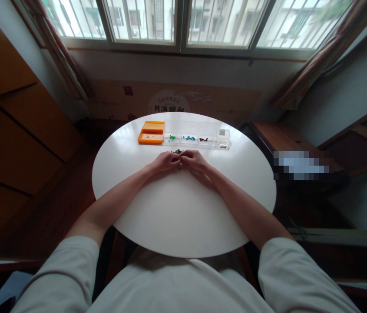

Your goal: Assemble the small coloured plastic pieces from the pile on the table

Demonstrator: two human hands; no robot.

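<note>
My left hand (167, 161) and my right hand (193, 160) meet over the middle of the white round table (183, 217). The fingers of both are closed and pressed together at the tips; whatever lies between them is too small to name. Just beyond the fingertips is a little pile of small coloured pieces (178, 151), green, dark and red, partly hidden by my hands. Behind it stand clear plastic boxes with open lids, holding green pieces (172, 138), blue pieces (190, 138), dark brown pieces (203, 139) and whitish pieces (223, 146).
An open orange box (150, 141) with a few tiny bits inside stands at the left end of the row. Beyond the table are a cardboard panel (235, 98) and a barred window. A wooden bench (268, 134) stands to the right, wooden cabinets (14, 130) to the left.
</note>
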